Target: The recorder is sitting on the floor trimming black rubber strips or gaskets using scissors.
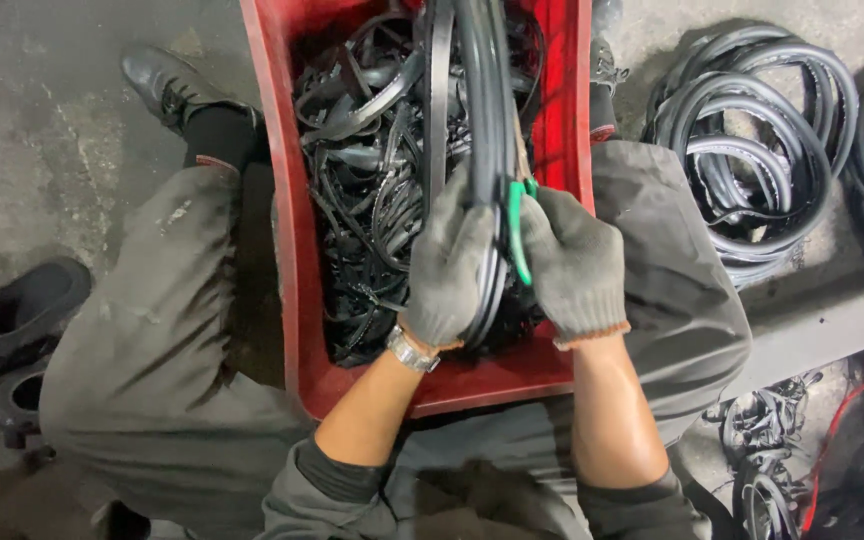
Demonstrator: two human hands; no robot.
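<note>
Over a concrete floor (62, 150), a black rubber strip (487, 110) is being gripped tightly by both the left hand (447, 265) and the right hand (572, 262) beside a green-handled tool (518, 235), whose blade could be slipping into a glove.

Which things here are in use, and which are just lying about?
In use:
left hand, right hand: both gloved, gripping the black strip
green tool in the right hand
red crate of scraps

Lying about:
coils on the floor
boots
</note>
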